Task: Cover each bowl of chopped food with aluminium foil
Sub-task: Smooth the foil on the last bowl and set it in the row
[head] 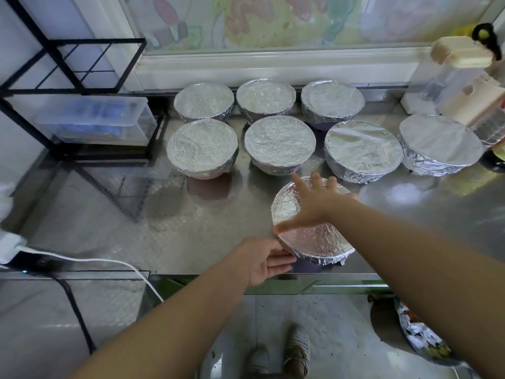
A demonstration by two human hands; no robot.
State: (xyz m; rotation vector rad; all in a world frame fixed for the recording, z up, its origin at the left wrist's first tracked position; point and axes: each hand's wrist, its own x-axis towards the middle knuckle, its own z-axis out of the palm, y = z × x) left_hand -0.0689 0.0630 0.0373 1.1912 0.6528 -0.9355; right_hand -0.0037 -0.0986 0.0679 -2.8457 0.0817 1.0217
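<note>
The bowl (323, 259) is kept at the near edge of the table (175, 236). Its foil (314, 237) is pressed down by the spread right hand (310, 205), and its side is steadied by the flat left hand (263, 262).

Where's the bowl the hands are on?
In the head view, the foil-covered bowl sits alone, centre-right, near the counter edge, before two rows of covered bowls.

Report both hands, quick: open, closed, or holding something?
Left hand: open, pressing the near bowl's side.
Right hand: open, spread over its foil top.
</note>
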